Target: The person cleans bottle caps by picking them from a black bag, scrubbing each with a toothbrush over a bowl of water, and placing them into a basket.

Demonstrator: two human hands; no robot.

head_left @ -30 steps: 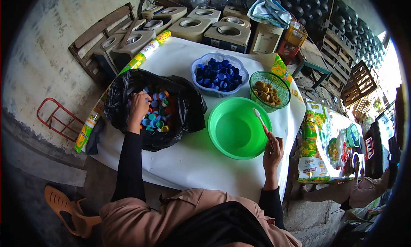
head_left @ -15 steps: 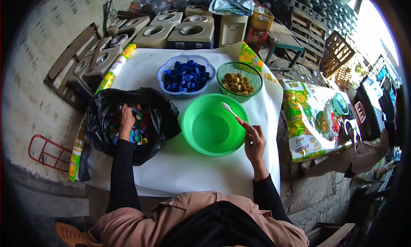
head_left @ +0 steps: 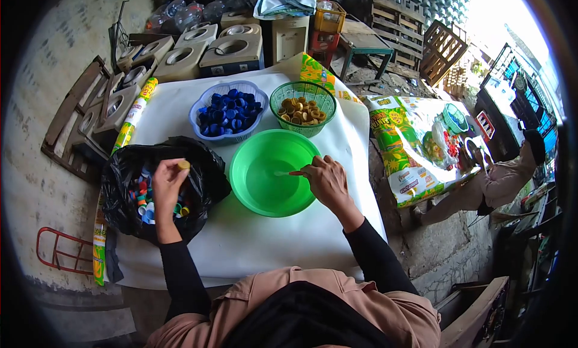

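Between the fingertips of my left hand (head_left: 167, 188) is a tan bottle cap (head_left: 183, 165), raised over an open black plastic bag (head_left: 208, 194). Mixed coloured caps (head_left: 144, 206) lie inside the bag, partly hidden by the hand. My right hand (head_left: 327, 180) is closed on a toothbrush (head_left: 296, 173), its white head pointing left inside a green basin (head_left: 271, 200). Behind the basin, a pale blue basket (head_left: 198, 128) contains blue caps (head_left: 229, 112). To its right, a green mesh basket (head_left: 307, 131) holds tan caps (head_left: 301, 110).
White sheeting covers the table (head_left: 289, 242). At the right, a person (head_left: 503, 182) works beside a second table (head_left: 415, 182) spread with printed plastic. Old beige machine casings (head_left: 232, 56) stand behind my table. A red metal frame (head_left: 63, 251) leans at the left wall.
My left hand has come up out of the bag with a tan cap. My right hand has moved down and left, lowering the toothbrush into the basin. The view has shifted to the right.
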